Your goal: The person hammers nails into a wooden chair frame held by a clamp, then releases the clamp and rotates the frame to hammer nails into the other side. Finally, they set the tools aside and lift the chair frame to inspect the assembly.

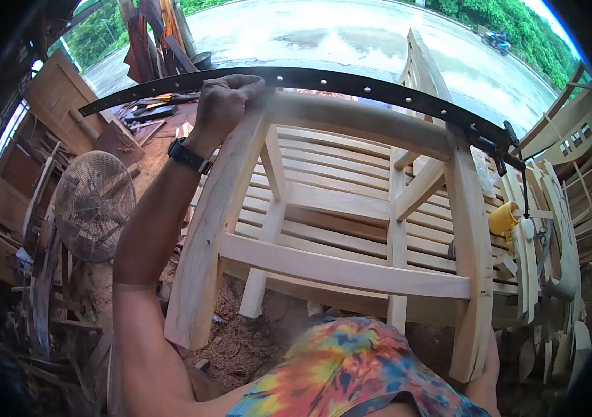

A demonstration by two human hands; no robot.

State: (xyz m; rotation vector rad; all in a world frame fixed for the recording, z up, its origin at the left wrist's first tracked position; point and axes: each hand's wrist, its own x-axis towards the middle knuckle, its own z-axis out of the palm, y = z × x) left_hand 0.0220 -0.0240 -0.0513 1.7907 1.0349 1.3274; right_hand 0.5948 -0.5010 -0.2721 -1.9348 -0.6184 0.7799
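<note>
A long black bar clamp (344, 86) with holes along its bar lies across the top end of an unpainted wooden bench frame (344, 272). Its dark clamp head (496, 147) sits by the frame's right post. My left hand (230, 104), with a watch on the wrist, is closed on the bar at the frame's upper left corner. Behind the frame's lower right leg, part of my right arm (488, 375) shows; the right hand itself is hidden. Slats (330, 163) of the bench appear through the frame.
At left stands a round fan guard (95, 206) among scrap boards. A yellow cup-like container (503, 217) is at right, near stacked cut wood pieces (553, 257). Wooden panels (59, 90) lean at upper left. Beyond lies a wet road (296, 35) with a motorcycle (496, 40).
</note>
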